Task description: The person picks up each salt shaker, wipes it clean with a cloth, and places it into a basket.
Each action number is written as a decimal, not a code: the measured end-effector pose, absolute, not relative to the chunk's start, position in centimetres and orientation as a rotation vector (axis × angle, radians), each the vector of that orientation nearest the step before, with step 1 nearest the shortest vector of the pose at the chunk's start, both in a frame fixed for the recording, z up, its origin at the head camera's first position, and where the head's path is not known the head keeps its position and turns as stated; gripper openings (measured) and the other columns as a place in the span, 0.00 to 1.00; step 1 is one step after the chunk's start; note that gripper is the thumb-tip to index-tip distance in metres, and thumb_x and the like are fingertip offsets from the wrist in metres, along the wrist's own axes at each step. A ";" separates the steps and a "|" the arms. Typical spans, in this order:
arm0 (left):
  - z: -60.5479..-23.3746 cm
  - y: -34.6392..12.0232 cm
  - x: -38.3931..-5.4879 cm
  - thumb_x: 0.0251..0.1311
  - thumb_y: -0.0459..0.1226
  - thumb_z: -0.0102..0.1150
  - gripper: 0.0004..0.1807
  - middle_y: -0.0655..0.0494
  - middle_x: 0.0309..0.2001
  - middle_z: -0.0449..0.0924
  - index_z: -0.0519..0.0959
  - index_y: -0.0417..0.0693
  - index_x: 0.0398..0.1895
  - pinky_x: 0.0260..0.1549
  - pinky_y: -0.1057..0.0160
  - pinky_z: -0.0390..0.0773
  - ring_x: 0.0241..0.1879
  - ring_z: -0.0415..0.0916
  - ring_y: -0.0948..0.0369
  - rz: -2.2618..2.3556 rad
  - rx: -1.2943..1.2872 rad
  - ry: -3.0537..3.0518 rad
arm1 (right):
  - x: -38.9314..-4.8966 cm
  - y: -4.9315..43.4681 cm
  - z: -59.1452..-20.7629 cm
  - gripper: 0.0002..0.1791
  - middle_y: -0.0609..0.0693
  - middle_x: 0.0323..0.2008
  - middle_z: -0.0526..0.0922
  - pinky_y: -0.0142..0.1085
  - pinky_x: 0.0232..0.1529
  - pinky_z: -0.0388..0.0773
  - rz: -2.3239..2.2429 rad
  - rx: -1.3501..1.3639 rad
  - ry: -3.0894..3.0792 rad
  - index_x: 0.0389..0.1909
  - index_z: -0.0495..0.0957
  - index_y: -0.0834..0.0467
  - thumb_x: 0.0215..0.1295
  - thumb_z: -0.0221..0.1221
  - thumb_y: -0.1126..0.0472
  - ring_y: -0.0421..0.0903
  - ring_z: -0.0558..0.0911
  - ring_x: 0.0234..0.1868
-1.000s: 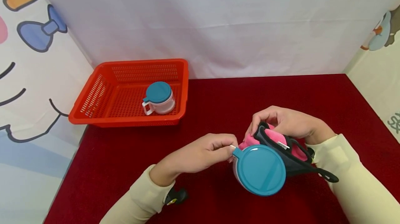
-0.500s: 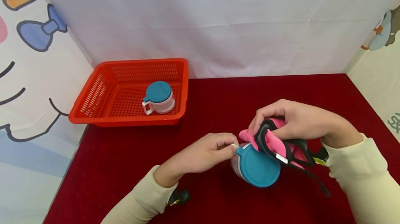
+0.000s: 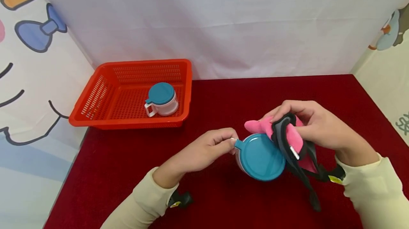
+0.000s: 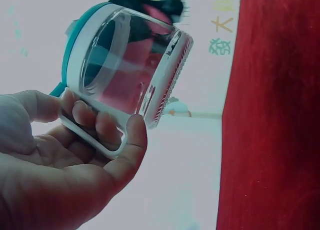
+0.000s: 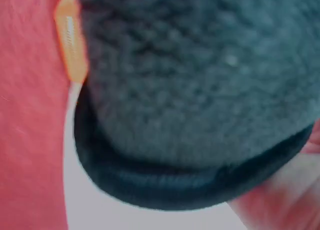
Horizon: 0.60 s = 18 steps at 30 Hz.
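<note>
My left hand (image 3: 207,151) grips the white handle (image 4: 95,135) of a clear jar (image 4: 125,64) with a teal lid (image 3: 262,157). The left wrist view shows fingers passed through the handle loop and the jar tilted, raised off the table. In my right hand (image 3: 319,126) is a bunched pink and dark grey cloth (image 3: 294,138) with black edging and a hanging loop. The cloth touches or overlaps the lid's right side. Its fuzzy grey face (image 5: 200,89) fills most of the right wrist view and hides much of the right fingers.
A red plastic basket (image 3: 129,123) stands at the back left of the dark red table (image 3: 217,200). Inside it sits a second lidded jar (image 3: 164,101), handle to the left. A white curtain (image 3: 223,26) rises behind the table, and a printed wall stands at the left.
The right hand has shifted right and slightly up with the cloth, first over the lid, then toward its right edge. The left hand and jar have risen slightly in the view.
</note>
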<state>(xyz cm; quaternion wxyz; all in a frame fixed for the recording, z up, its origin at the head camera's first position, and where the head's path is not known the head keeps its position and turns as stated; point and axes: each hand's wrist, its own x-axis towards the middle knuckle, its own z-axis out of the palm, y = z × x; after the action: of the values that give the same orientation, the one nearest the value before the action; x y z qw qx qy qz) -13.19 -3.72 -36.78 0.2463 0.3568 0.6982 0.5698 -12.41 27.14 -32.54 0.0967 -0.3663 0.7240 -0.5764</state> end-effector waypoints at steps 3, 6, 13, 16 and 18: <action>-36.5 -3.9 -13.3 0.79 0.36 0.46 0.11 0.50 0.36 0.73 0.75 0.43 0.38 0.45 0.61 0.74 0.42 0.72 0.55 1.591 0.927 1.864 | -12.9 28.5 -35.6 0.21 0.64 0.57 0.81 0.44 0.47 0.83 -1.933 -1.072 1.903 0.52 0.80 0.60 0.64 0.56 0.83 0.58 0.79 0.58; -36.3 -4.2 -13.5 0.79 0.36 0.45 0.11 0.47 0.37 0.73 0.74 0.42 0.37 0.51 0.57 0.76 0.44 0.72 0.55 1.674 0.877 1.813 | -12.8 28.7 -38.3 0.20 0.64 0.61 0.78 0.46 0.47 0.83 -2.088 -1.042 1.741 0.54 0.80 0.59 0.67 0.55 0.81 0.59 0.78 0.60; -35.6 -4.7 -13.7 0.78 0.35 0.44 0.11 0.38 0.37 0.69 0.71 0.40 0.36 0.57 0.44 0.74 0.48 0.75 0.45 1.913 0.809 1.727 | -11.7 27.4 -40.7 0.18 0.56 0.62 0.80 0.42 0.51 0.83 -2.333 -0.829 1.626 0.54 0.80 0.56 0.72 0.55 0.77 0.52 0.79 0.59; -35.4 -4.7 -13.6 0.79 0.35 0.44 0.10 0.35 0.38 0.68 0.70 0.40 0.36 0.59 0.40 0.73 0.49 0.75 0.42 1.929 0.805 1.727 | -11.3 26.8 -40.5 0.19 0.53 0.60 0.81 0.39 0.51 0.83 -2.423 -0.752 1.577 0.53 0.80 0.55 0.72 0.54 0.78 0.49 0.80 0.57; -35.3 -4.6 -13.6 0.79 0.35 0.44 0.11 0.36 0.38 0.68 0.70 0.40 0.36 0.60 0.40 0.72 0.50 0.76 0.43 1.930 0.801 1.727 | -11.1 26.5 -40.0 0.19 0.53 0.60 0.81 0.38 0.50 0.83 -2.466 -0.723 1.602 0.53 0.80 0.55 0.72 0.54 0.78 0.49 0.81 0.56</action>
<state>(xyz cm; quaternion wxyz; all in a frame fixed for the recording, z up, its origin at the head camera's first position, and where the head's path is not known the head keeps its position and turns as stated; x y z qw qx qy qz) -13.60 -4.62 -35.28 0.2136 0.2888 0.6224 0.6954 -11.10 26.48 -40.04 0.0566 -0.2384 0.5281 -0.8131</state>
